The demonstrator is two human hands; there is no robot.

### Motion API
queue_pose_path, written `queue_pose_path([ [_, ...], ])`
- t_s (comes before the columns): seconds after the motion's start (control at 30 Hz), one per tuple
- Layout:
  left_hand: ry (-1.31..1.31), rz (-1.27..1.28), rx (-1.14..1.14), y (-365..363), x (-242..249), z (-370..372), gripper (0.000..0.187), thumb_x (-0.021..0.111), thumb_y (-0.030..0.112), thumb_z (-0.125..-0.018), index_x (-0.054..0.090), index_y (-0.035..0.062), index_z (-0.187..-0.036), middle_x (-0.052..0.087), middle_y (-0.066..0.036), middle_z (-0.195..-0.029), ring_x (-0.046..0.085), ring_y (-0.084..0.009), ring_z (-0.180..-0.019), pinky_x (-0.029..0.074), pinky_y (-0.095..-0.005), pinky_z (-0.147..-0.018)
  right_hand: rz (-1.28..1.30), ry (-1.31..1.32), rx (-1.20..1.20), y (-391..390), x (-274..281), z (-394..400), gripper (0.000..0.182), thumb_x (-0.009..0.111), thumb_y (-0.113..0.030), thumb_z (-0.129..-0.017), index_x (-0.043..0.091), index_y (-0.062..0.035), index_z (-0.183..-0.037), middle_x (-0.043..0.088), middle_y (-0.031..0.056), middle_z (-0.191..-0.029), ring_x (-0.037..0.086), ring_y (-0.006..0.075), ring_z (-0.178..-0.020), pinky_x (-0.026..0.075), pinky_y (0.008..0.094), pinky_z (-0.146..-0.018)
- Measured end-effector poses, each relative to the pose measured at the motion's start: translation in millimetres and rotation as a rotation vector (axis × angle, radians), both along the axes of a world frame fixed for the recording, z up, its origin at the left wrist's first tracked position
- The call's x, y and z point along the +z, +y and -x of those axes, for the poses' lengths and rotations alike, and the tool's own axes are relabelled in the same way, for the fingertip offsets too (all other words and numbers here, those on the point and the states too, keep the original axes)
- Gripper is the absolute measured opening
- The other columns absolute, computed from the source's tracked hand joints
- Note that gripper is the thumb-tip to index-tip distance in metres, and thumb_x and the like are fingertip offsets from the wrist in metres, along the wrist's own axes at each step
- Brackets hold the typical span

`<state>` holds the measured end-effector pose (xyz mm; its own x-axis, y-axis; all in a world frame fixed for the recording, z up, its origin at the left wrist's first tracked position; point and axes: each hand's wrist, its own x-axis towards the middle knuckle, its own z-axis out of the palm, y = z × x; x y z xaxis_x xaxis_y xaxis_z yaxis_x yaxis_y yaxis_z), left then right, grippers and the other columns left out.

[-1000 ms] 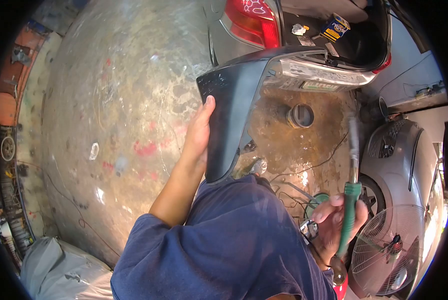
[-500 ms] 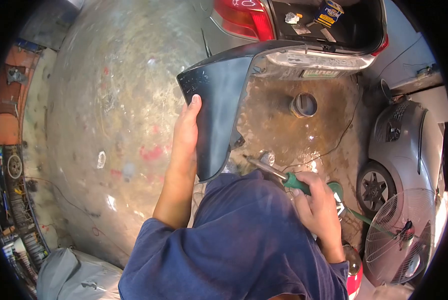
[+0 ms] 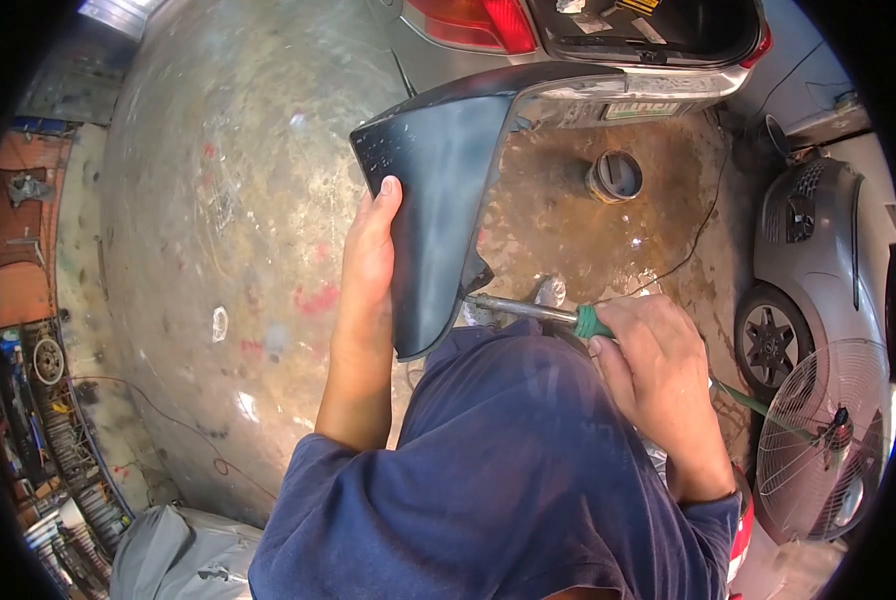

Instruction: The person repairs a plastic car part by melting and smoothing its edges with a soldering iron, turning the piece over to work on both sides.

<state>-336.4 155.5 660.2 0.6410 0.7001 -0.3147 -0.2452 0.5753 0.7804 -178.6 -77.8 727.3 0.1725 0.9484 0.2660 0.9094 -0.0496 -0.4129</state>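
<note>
A dark car bumper (image 3: 438, 200) stands in front of me, its end panel turned towards me. My left hand (image 3: 373, 240) grips the left edge of that panel, thumb on the outer face and the other fingers hidden behind. In my right hand (image 3: 658, 365) is a soldering iron (image 3: 523, 308) with a green handle and a metal barrel. Its tip is at the lower inner edge of the bumper, by a small bracket; whether it touches cannot be made out.
A silver car (image 3: 473, 25) with an open trunk stands beyond the bumper. A round can (image 3: 614, 178) sits on the wet floor. To the right are a wire-caged fan (image 3: 823, 440) and a grey car (image 3: 813, 230). Tools fill a shelf (image 3: 43, 400) at left.
My right hand has moved the soldering iron's tip left and up to the bumper's inner edge. My left hand keeps its hold. The view has shifted slightly.
</note>
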Motion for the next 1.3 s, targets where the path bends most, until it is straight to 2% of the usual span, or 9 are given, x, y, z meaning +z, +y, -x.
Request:
queue_pose_path([
  [0.17,0.034,-0.044,0.032,5.0,-12.9,1.2,0.049,0.048,0.042,-0.107,0.06,-0.0013,-0.125,0.072,-0.014,-0.104,0.072,-0.0206,-0.083,0.059,-0.0305,-0.072,-0.007,-0.022,0.015,1.1,3.1,-1.0,0.033,0.076,-0.005,-0.076,0.064,-0.0007,-0.106,0.067,0.0125,-0.101,0.065,0.0313,-0.09,0.052,0.0411,-0.078],
  [0.27,0.018,-0.017,0.032,9.1,-21.5,5.1,0.045,0.052,0.035,-0.106,0.053,-0.0024,-0.13,0.069,-0.015,-0.109,0.071,-0.022,-0.088,0.059,-0.035,-0.076,0.001,-0.051,0.027,1.9,6.3,-1.4,0.033,0.076,-0.006,-0.075,0.064,-0.0008,-0.106,0.067,0.012,-0.101,0.064,0.0306,-0.089,0.052,0.0405,-0.077],
  [0.37,0.007,-0.007,0.017,7.4,-20.6,5.4,0.045,0.051,0.036,-0.106,0.053,-0.0026,-0.13,0.069,-0.015,-0.112,0.072,-0.023,-0.09,0.06,-0.0352,-0.077,-0.002,-0.075,0.047,3.4,10.3,-0.8,0.035,0.076,-0.006,-0.073,0.064,-0.0008,-0.106,0.067,0.0116,-0.101,0.064,0.0298,-0.088,0.051,0.0399,-0.075],
  [0.57,-0.101,0.03,-0.107,5.1,-12.3,2.3,0.05,0.045,0.039,-0.108,0.053,-0.0045,-0.13,0.07,-0.02,-0.109,0.074,-0.0294,-0.086,0.062,-0.0386,-0.074,-0.003,-0.142,0.078,7.2,17.8,-2.2,0.035,0.074,-0.006,-0.073,0.064,-0.0005,-0.106,0.067,0.011,-0.101,0.063,0.0275,-0.086,0.051,0.0385,-0.073],
  [0.67,-0.094,0.058,-0.056,2.0,-9.9,-0.6,0.051,0.045,0.039,-0.107,0.054,-0.0057,-0.129,0.071,-0.021,-0.105,0.074,-0.0308,-0.082,0.062,-0.0394,-0.071,-0.002,-0.183,0.085,7.7,20.2,-3.1,0.033,0.073,-0.007,-0.074,0.063,-0.0004,-0.105,0.067,0.0108,-0.101,0.063,0.0265,-0.086,0.05,0.0379,-0.072],
  [1.07,-0.09,0.025,-0.041,-1.7,-4.8,-0.6,0.049,0.045,0.038,-0.108,0.054,-0.0062,-0.128,0.071,-0.021,-0.104,0.074,-0.0305,-0.082,0.062,-0.0387,-0.071,0.003,-0.248,0.103,9.0,22.1,-3.8,0.033,0.07,-0.009,-0.074,0.064,-0.0001,-0.105,0.066,0.0103,-0.102,0.063,0.025,-0.087,0.05,0.0365,-0.072],
  [1.17,-0.078,0.002,-0.055,1.1,-9.7,2.1,0.047,0.045,0.036,-0.108,0.054,-0.0057,-0.128,0.07,-0.02,-0.108,0.073,-0.0293,-0.086,0.062,-0.0387,-0.074,0.008,-0.249,0.105,8.5,22.6,-3.7,0.034,0.07,-0.009,-0.074,0.064,0.0003,-0.106,0.066,0.0106,-0.102,0.063,0.0253,-0.088,0.05,0.0365,-0.072],
  [1.3,-0.027,0.012,0.027,0.0,-11.0,2.9,0.045,0.049,0.034,-0.107,0.053,-0.0039,-0.13,0.068,-0.017,-0.114,0.071,-0.0232,-0.093,0.059,-0.0347,-0.079,0.016,-0.241,0.106,6.9,23.7,-1.3,0.035,0.07,-0.009,-0.073,0.064,0.0011,-0.106,0.066,0.0115,-0.102,0.063,0.0257,-0.088,0.05,0.0368,-0.072],
])
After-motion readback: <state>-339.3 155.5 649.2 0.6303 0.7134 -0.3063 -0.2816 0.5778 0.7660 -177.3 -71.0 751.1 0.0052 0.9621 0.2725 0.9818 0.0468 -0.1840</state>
